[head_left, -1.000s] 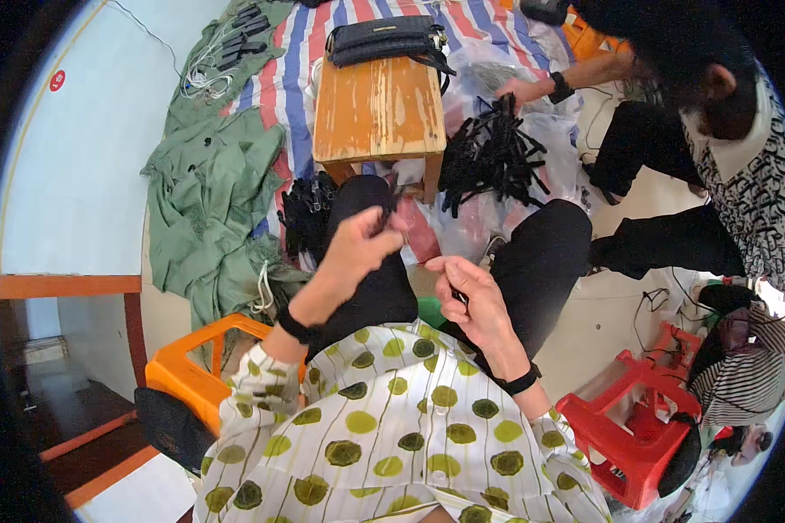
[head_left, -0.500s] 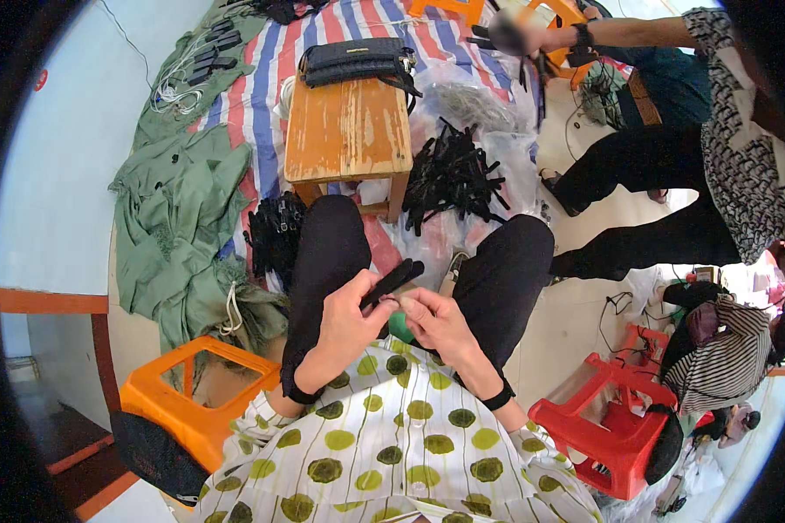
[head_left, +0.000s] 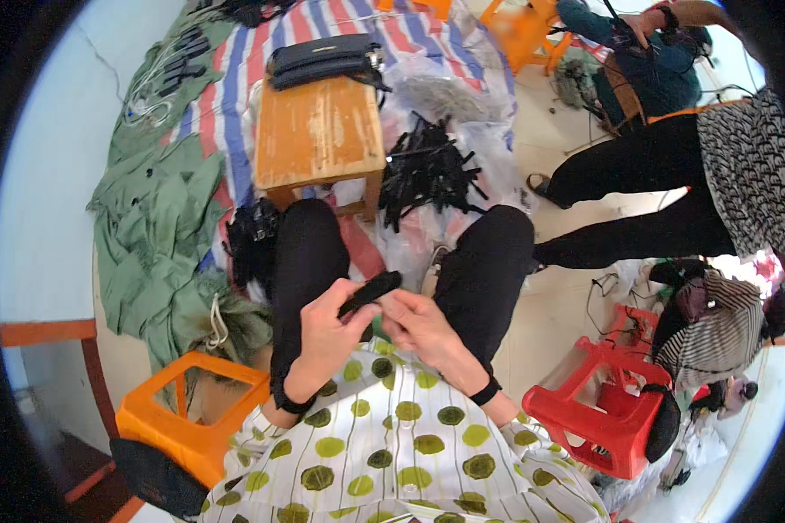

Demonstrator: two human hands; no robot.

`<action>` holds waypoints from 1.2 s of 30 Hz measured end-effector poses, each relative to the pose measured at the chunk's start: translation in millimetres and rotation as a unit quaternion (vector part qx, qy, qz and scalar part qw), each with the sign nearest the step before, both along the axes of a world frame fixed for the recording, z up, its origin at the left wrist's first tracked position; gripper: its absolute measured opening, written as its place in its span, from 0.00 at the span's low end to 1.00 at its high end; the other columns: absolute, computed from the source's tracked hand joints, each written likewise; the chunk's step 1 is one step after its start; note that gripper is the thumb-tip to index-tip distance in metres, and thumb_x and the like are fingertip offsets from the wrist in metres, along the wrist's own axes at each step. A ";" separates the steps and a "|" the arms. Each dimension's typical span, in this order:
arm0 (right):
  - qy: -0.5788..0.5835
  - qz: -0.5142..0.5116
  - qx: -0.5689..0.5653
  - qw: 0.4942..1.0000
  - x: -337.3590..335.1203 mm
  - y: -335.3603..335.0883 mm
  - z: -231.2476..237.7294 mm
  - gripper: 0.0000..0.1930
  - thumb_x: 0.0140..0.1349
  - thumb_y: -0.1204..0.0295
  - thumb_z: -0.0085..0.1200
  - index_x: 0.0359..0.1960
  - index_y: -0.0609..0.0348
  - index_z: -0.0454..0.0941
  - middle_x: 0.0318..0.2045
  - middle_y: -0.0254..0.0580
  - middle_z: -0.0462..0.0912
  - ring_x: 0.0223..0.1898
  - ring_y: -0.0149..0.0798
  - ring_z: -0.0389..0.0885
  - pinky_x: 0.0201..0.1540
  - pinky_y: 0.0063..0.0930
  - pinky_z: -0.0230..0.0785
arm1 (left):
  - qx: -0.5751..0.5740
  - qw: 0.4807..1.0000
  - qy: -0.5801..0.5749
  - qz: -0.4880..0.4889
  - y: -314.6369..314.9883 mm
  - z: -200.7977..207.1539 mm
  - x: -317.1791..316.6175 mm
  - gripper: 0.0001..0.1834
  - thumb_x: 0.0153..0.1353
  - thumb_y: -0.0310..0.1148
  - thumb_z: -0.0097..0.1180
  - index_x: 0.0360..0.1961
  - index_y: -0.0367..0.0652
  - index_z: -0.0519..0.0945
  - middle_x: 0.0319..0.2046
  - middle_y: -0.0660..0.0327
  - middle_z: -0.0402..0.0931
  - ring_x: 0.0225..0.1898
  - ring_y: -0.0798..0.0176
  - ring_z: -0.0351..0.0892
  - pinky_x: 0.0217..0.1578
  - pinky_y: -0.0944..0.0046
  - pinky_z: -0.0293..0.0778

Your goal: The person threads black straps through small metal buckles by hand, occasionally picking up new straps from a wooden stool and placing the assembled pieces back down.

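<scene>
My left hand (head_left: 327, 329) is closed around a short, folded black strap (head_left: 372, 293), its far end sticking out past the thumb. Close against the strap's near side, my right hand (head_left: 420, 329) has its fingertips pinched together; whatever lies between them is hidden. Both hands are above my lap, between my knees. Beyond my right knee lies a heap of black straps (head_left: 432, 170), partly on clear plastic sheeting. Beside my left knee sits a second black pile (head_left: 253, 240) with small shiny pieces in it.
A worn wooden stool (head_left: 318, 131) ahead carries a black handbag (head_left: 324, 61). Green cloth (head_left: 161, 218) and a striped sheet (head_left: 235, 96) cover the floor. An orange stool (head_left: 183, 436) stands at left, a red stool (head_left: 593, 405) at right. A co-worker (head_left: 741, 174) stands at right.
The strap has tipped lower between my hands, and my fingers have drawn closer together. A green patch under my fingers is mostly hidden now. The co-worker's hand has moved right, and the view has shifted.
</scene>
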State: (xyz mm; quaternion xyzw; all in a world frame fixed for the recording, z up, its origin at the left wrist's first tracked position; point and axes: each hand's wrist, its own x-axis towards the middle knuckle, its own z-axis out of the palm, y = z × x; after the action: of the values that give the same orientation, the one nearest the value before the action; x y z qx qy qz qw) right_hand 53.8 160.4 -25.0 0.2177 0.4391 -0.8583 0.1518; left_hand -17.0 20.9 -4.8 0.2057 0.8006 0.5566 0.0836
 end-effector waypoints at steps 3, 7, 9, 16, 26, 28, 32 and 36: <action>-0.006 -0.001 -0.006 1.000 -1.4 -2.1 -1.5 0.13 0.65 0.61 0.45 0.41 0.55 0.76 0.16 0.24 0.66 0.14 0.18 0.56 0.15 0.13 0.45 | 0.004 0.999 -0.039 -0.009 -4.1 -9.4 0.2 0.11 0.45 0.27 0.63 0.29 0.39 0.74 0.14 0.63 0.65 0.17 0.75 0.62 0.19 0.71 0.62; -0.009 -0.036 0.021 0.999 -0.8 -12.9 -0.2 0.12 0.64 0.62 0.47 0.39 0.54 0.78 0.16 0.22 0.66 0.14 0.17 0.56 0.15 0.13 0.45 | 0.015 0.998 -0.052 -0.018 -8.7 -15.0 2.7 0.09 0.46 0.24 0.61 0.29 0.37 0.74 0.16 0.67 0.67 0.19 0.77 0.63 0.20 0.73 0.62; 0.007 -0.026 0.056 0.998 -0.4 -14.3 -4.5 0.11 0.64 0.62 0.47 0.35 0.55 0.77 0.14 0.23 0.65 0.13 0.17 0.56 0.14 0.13 0.45 | 0.049 0.993 -0.100 -0.026 -11.1 -18.2 5.6 0.08 0.47 0.22 0.59 0.29 0.37 0.74 0.20 0.70 0.69 0.22 0.78 0.64 0.23 0.75 0.62; 0.056 -0.039 0.115 0.991 -4.3 -27.7 -14.1 0.10 0.65 0.65 0.47 0.29 0.56 0.74 0.14 0.21 0.63 0.14 0.16 0.55 0.15 0.13 0.44 | 0.108 0.983 -0.150 0.007 -19.7 -24.1 7.9 0.05 0.57 0.25 0.50 0.34 0.35 0.74 0.23 0.69 0.70 0.24 0.79 0.65 0.23 0.77 0.61; 0.027 -0.118 0.061 0.991 -10.6 12.2 19.8 0.07 0.63 0.66 0.49 0.32 0.56 0.72 0.16 0.24 0.65 0.14 0.18 0.57 0.14 0.13 0.45 | 0.245 0.854 -0.448 -0.096 -12.0 -3.5 -9.7 0.15 0.64 0.32 0.41 0.48 0.36 0.71 0.22 0.63 0.73 0.14 0.74 0.60 0.16 0.75 0.57; 0.040 -0.101 0.060 0.992 -12.7 5.8 20.5 0.09 0.64 0.66 0.48 0.29 0.57 0.71 0.15 0.25 0.65 0.13 0.19 0.56 0.13 0.14 0.44 | 0.272 0.841 -0.461 -0.078 -17.1 -3.9 -11.3 0.14 0.63 0.29 0.43 0.49 0.37 0.69 0.23 0.61 0.73 0.14 0.74 0.61 0.16 0.75 0.58; -0.002 -0.094 0.063 0.994 -6.8 -2.8 12.3 0.08 0.64 0.67 0.47 0.28 0.56 0.69 0.14 0.26 0.64 0.11 0.19 0.55 0.12 0.14 0.44 | 0.198 0.918 -0.340 -0.038 -18.1 -17.1 -59.7 0.15 0.63 0.30 0.44 0.50 0.38 0.67 0.25 0.62 0.73 0.14 0.76 0.61 0.14 0.76 0.55; -0.006 -0.098 0.032 0.995 3.8 -6.7 8.8 0.09 0.63 0.66 0.48 0.27 0.55 0.69 0.14 0.26 0.64 0.12 0.19 0.55 0.13 0.14 0.45 | 0.088 0.991 -0.096 0.014 13.1 -40.9 -160.9 0.10 0.61 0.32 0.44 0.40 0.38 0.72 0.20 0.65 0.71 0.14 0.76 0.64 0.14 0.74 0.58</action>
State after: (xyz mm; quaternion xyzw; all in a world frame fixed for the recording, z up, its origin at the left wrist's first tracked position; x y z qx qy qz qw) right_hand 57.5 153.7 -16.2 0.2701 0.4414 -0.8534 0.0625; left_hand -177.9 34.1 -45.7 0.1461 0.7396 0.6432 0.1338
